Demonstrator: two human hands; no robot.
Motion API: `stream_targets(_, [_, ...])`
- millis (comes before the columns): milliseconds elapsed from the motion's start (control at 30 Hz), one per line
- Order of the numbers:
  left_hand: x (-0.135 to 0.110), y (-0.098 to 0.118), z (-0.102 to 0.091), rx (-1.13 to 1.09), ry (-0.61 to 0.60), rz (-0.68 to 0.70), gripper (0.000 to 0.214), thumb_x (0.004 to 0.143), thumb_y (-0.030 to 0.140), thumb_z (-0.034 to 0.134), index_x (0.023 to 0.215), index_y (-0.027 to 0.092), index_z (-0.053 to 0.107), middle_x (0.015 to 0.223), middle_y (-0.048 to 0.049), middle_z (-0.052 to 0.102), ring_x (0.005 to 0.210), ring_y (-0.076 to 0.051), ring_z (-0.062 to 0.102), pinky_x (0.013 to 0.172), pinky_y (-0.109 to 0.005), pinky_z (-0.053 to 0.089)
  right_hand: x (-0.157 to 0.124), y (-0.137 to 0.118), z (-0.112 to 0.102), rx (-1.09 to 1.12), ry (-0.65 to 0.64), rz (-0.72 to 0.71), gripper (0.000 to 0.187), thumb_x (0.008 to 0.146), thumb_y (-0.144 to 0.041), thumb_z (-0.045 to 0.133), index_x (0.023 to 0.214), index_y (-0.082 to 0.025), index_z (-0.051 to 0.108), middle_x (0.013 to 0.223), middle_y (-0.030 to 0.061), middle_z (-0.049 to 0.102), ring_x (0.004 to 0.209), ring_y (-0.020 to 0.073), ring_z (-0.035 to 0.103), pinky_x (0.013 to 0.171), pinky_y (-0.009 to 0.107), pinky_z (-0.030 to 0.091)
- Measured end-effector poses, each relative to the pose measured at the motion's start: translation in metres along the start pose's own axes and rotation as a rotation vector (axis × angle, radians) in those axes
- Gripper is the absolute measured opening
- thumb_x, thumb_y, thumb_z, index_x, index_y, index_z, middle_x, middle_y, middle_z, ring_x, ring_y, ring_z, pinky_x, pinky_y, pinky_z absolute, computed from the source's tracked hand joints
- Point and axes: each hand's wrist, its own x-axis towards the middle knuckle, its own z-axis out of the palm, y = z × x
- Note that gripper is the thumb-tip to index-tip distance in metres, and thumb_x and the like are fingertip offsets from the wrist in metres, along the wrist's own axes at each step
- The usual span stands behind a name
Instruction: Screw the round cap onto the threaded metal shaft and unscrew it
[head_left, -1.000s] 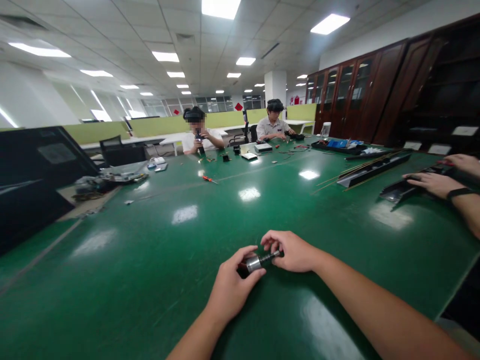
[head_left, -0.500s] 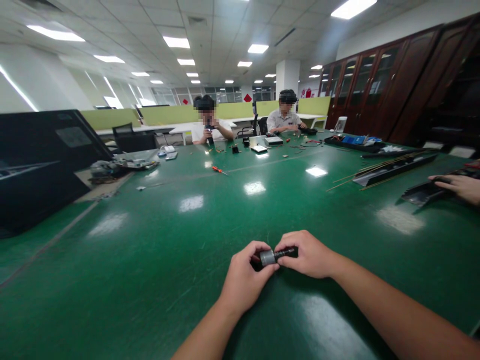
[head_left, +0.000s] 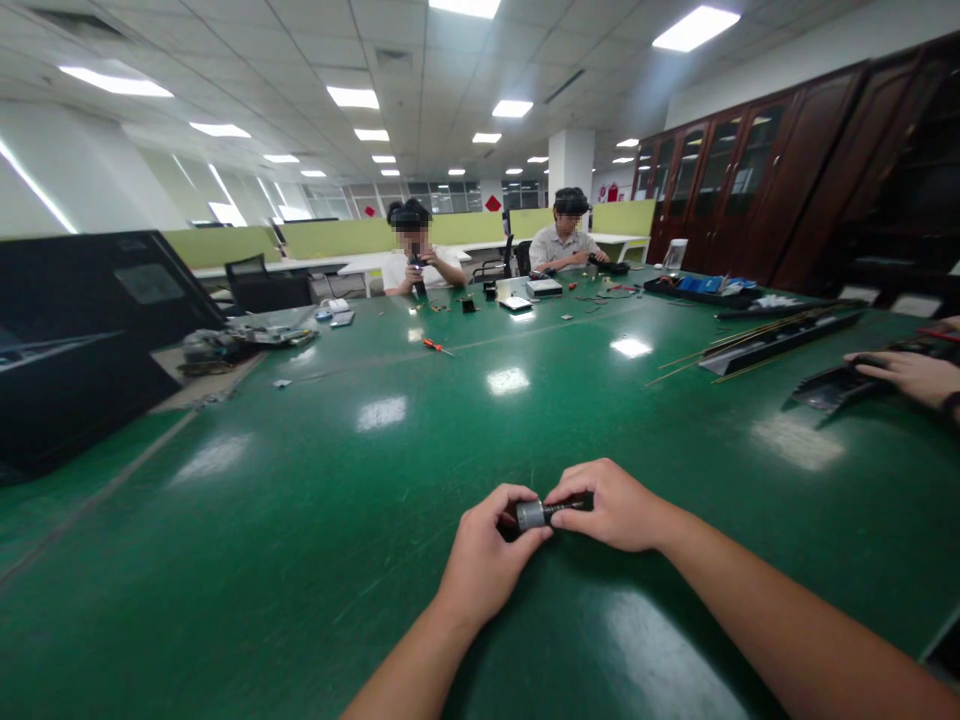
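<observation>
Head view, looking across a green worktop (head_left: 337,480): from where I stand, the wearer's two hands meet low and near the middle, almost touching. Between them, at or just above the surface, lies a small metal cylinder (head_left: 531,514) with a thin dark stem (head_left: 559,508) pointing right.

The left hand (head_left: 480,565) is curled around the cylinder, thumb on the near side and fingers on the far side; I would say this steadies the thick body. The right hand (head_left: 615,508) pinches the stem between thumb and fingertips, a light grip that seems suited to fine turning or sliding. Its fingers hide part of the stem, so I cannot tell how the two pieces join. Keeping both hands low probably gives them support.

Nothing crowds this patch. An orange screwdriver (head_left: 435,345) lies well beyond it. A large black panel (head_left: 82,350) leans at far left, beside a loose heap of parts (head_left: 251,345).

At the right edge, another person's hand (head_left: 907,375) rests on a dark trough (head_left: 829,390), perhaps to hold it still. Thin rods (head_left: 686,357) lie farther back, next to a long channel (head_left: 784,340). Two people in headsets sit opposite, handling dark objects.
</observation>
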Motion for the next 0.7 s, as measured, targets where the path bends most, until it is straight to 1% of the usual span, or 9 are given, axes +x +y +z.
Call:
stream_targets(200, [-0.0002,-0.0033,0.0009,0.000,0.001,0.002,0.024,0.076,0.019,0.074,0.097,0.026,0.066,0.089,0.0049,0.068,0.079,-0.015,0.060,0.074,-0.027,0.043,0.0015,0.0014,0.0001,-0.007,-0.004,-0.007,0.015,0.081,-0.022,0.069,0.093,-0.018,0.078,0.080,0.0026,0.072,0.072,0.0137,0.063,0.067,0.023,0.044])
stream_targets(367, [0.0009,-0.0025,0.0009,-0.006,-0.014,0.006,0.024,0.074,0.018,0.074,0.096,0.026,0.066,0.089,0.0046,0.068,0.079,-0.015,0.060,0.074,-0.027,0.043,0.0015,0.0010,-0.0020,-0.071,-0.027,-0.036,0.015,0.081,-0.023,0.069,0.093,-0.018,0.078,0.076,0.0024,0.070,0.068,0.0134,0.062,0.063,0.023,0.041])
stream_targets(533, [0.0011,-0.0015,-0.0002,-0.006,-0.007,0.007,0.023,0.075,0.020,0.074,0.096,0.025,0.067,0.091,0.0035,0.069,0.081,-0.016,0.061,0.076,-0.028,0.043,0.0010,0.0000,-0.0040,-0.115,-0.032,-0.039,0.016,0.082,-0.025,0.069,0.094,-0.019,0.078,0.077,0.0028,0.071,0.069,0.0137,0.063,0.063,0.023,0.041])
stream_targets(700, [0.0006,-0.0014,-0.0006,-0.024,-0.001,-0.019,0.024,0.074,0.021,0.074,0.097,0.025,0.067,0.089,0.0029,0.068,0.078,-0.017,0.060,0.074,-0.029,0.044,0.0009,0.0004,-0.0054,-0.127,-0.037,-0.048,0.016,0.083,-0.025,0.068,0.094,-0.018,0.078,0.078,0.0034,0.071,0.071,0.0145,0.064,0.065,0.024,0.042])
